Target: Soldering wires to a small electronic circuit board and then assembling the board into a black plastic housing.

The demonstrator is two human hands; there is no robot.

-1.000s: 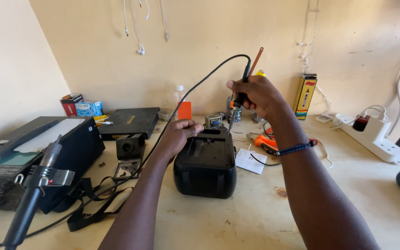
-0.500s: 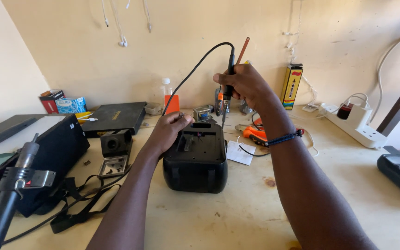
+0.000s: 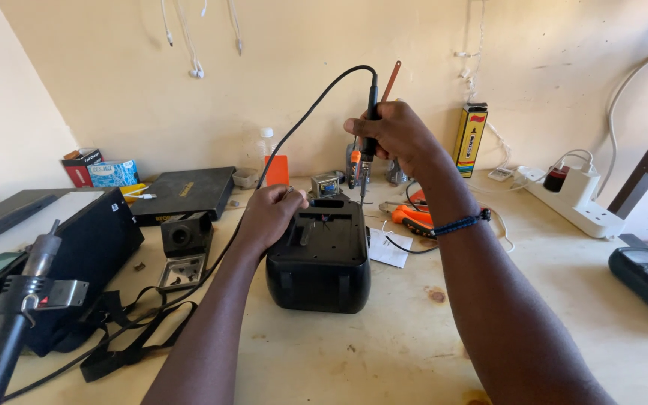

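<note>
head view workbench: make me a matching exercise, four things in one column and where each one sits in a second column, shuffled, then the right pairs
Things
1. black plastic box-shaped device
2. black corded soldering iron
3. white power strip
4. orange-handled pliers

Places
A. on the table by the wall, far right
B. held upright in the right hand
C. middle of the table, under the left hand
D. lying on the table just right of the box, behind the right forearm

Pairs: 1-C, 2-B, 3-A, 4-D
</note>
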